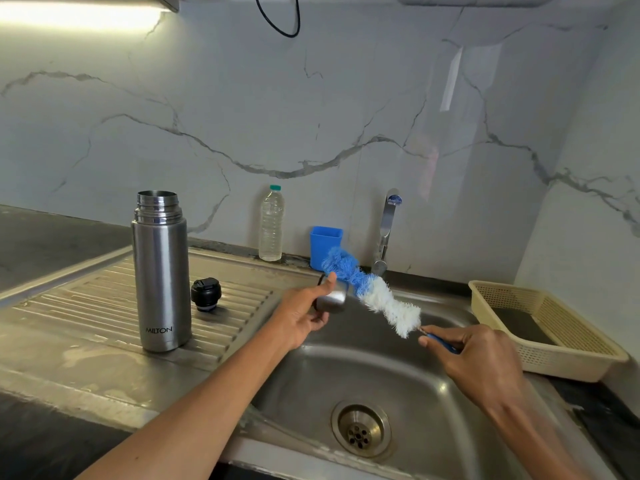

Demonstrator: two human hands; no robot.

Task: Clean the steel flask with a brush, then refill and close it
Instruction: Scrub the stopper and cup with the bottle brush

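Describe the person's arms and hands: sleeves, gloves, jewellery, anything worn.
Both forearms are bare up to the frame edge, with no sleeve showing. The left hand and right hand wear no gloves. No watch, bracelet or ring is visible on either.

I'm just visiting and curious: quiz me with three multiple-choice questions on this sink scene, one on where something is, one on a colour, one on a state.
1. Where does the steel flask stand?
A. in the sink basin
B. on the ribbed drainboard
C. in the beige basket

2. What colours are the bottle brush bristles?
A. blue and white
B. green and yellow
C. all black

3. What state is the flask in?
A. capped
B. lying on its side
C. upright, mouth open

Answers: 1 B, it stands on the drainboard beside the black stopper. 2 A, blue at the tip, white toward the handle in the right hand. 3 C, its threaded neck is bare, and the left hand holds the steel cup lid.
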